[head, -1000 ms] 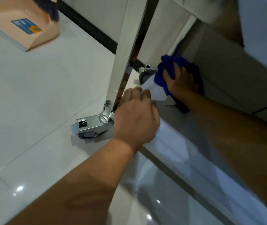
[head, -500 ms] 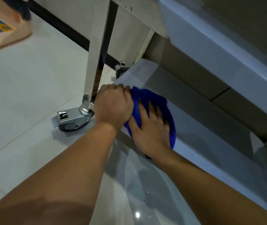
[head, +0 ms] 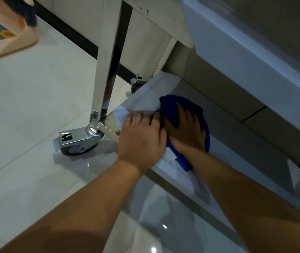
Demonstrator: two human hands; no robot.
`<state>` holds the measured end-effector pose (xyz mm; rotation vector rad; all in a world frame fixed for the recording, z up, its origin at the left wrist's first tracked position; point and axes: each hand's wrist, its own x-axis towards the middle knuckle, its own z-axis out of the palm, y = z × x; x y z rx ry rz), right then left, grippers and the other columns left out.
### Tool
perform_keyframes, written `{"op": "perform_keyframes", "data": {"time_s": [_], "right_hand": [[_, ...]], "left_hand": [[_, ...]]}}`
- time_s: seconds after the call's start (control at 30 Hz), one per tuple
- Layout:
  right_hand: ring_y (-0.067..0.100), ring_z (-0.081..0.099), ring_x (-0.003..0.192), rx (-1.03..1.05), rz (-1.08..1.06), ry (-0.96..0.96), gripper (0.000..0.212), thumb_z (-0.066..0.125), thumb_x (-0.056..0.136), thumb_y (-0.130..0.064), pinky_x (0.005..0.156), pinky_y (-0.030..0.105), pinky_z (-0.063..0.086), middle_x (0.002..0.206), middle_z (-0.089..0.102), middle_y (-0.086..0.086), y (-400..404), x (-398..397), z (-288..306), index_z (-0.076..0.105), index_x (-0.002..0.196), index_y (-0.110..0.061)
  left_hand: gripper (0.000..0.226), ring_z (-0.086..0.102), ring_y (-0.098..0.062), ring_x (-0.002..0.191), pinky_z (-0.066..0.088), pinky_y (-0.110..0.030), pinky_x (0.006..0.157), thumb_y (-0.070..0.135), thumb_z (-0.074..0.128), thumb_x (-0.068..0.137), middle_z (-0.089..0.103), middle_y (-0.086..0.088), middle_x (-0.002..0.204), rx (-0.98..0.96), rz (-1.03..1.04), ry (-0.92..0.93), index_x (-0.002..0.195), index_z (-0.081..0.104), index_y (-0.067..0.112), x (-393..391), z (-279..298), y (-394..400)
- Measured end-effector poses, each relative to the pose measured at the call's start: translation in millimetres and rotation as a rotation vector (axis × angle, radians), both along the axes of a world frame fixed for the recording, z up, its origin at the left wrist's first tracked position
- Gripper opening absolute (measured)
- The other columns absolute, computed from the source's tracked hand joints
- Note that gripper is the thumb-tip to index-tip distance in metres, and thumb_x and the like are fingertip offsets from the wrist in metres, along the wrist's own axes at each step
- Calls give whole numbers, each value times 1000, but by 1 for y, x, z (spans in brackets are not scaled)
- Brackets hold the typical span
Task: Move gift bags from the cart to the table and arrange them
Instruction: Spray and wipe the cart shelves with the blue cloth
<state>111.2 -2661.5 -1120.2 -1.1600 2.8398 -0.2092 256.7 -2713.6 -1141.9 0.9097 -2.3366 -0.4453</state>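
- We see the bottom shelf (head: 236, 161) of a shiny metal cart, low down near the floor.
- The right hand (head: 187, 132) lies flat on a blue cloth (head: 171, 105). Its fingers are straight and spread, and they press the cloth down on the shelf.
- The cloth is bunched up in front of the fingers and sticks out along the far side of the hand and under the wrist.
- The left hand (head: 142, 137) is just beside the right hand, and the two touch. Its fingers bend down over the near edge of the shelf, by the corner. We cannot tell if they grip the edge or only rest on it.
- A white paper or film (head: 145, 99) covers the shelf under both hands.
- We see no gift bags in this view, so we cannot say where they are.
- A metal leg (head: 107, 57) of the cart goes up from the corner beside the left hand.
- Under that leg is a grey wheel (head: 80, 145) with a shiny metal brake. It stands on the floor (head: 36, 106).
- A second wheel (head: 136, 84) shows further back, partly hidden by the shelf.
- The floor has pale, shiny tiles with small spots of light on them.
- A peach dustpan (head: 5, 39) with a blue sticker lies at the top left, well apart from the cart.
- Dark bristles (head: 27, 13) of a brush rest on the dustpan.
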Motion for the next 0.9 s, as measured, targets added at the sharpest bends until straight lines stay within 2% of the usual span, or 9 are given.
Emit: {"op": "perform_keyframes", "data": {"time_s": [0.1, 0.23, 0.37, 0.47, 0.53, 0.67, 0.9], "right_hand": [[28, 15, 153, -20, -5, 1, 83, 22, 90, -81, 120, 58, 18, 168, 14, -3, -21, -43, -1, 5, 160, -38], [31, 18, 151, -58, -22, -27, 87, 30, 88, -81, 121, 56, 18, 167, 18, 0, -48, -93, -2, 8, 160, -36], [35, 24, 150, -79, -59, -25, 110, 18, 69, -92, 120, 58, 23, 166, 22, 4, -72, -129, -4, 15, 161, -32], [36, 19, 151, -49, -62, -9, 101, 23, 79, -87, 121, 59, 18, 167, 17, 7, -80, -140, -5, 11, 161, -29], [37, 15, 152, -19, -57, -12, 93, 27, 87, -82, 121, 59, 15, 168, 13, 7, -78, -138, -5, 7, 162, -30], [34, 6, 154, 30, -40, -18, 87, 22, 91, -80, 122, 59, 9, 169, 5, 4, -63, -118, -3, 0, 161, -34], [29, -1, 155, 107, 57, -6, 75, 17, 96, -75, 121, 58, 7, 170, -3, -1, 25, -17, 4, -10, 158, -42]], "left_hand": [[46, 60, -23, 105, 42, -44, 104, 44, 39, 99, 72, -3, 107, 4, 33, -5, 113, 72, 15, -1, -1, 0], [43, 59, -22, 98, 41, -39, 99, 41, 38, 98, 70, -2, 99, -49, 63, -40, 97, 74, 18, -3, -2, 1], [40, 60, -24, 99, 41, -39, 99, 39, 41, 97, 70, -3, 100, -63, 93, -49, 96, 75, 17, -3, -2, 3], [39, 60, -24, 97, 40, -39, 98, 39, 42, 96, 70, -3, 98, -69, 101, -49, 94, 75, 18, -4, -2, 1], [39, 59, -25, 96, 41, -40, 96, 38, 41, 96, 69, -3, 96, -55, 87, -54, 93, 75, 18, -4, -1, 0], [40, 60, -23, 95, 43, -39, 95, 36, 40, 96, 70, -1, 96, -53, 67, -56, 93, 76, 19, -3, 2, 0], [43, 62, -29, 91, 47, -42, 92, 29, 36, 88, 72, -7, 90, 4, 76, -49, 88, 77, 15, -3, 4, 4]]}}
